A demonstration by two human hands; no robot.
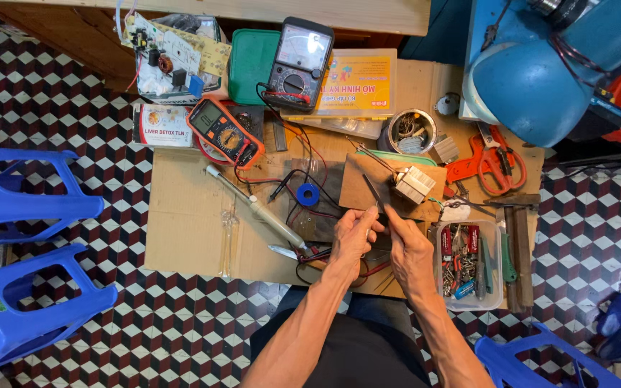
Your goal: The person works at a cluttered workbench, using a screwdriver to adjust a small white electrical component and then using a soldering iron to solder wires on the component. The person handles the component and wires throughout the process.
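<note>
1. While both hands met over the cardboard sheet (pixel 181 215), the left hand (pixel 353 233) pinched a small part, too tiny to identify.
2. The right hand (pixel 405 244) was clamped on a thin dark probe (pixel 374 192), angled away toward the transformer (pixel 415 184), probably for a steady touch.
3. Just left of the left hand lay a soldering iron (pixel 260 208); beyond it sat an orange multimeter (pixel 224 131).
4. Right of the right hand stood a parts tub (pixel 468 266), within reach.

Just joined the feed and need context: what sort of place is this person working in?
Likely an informal electronics repair spot on a tiled floor: two multimeters, a soldering iron and a bare circuit board lie on cardboard.
</note>
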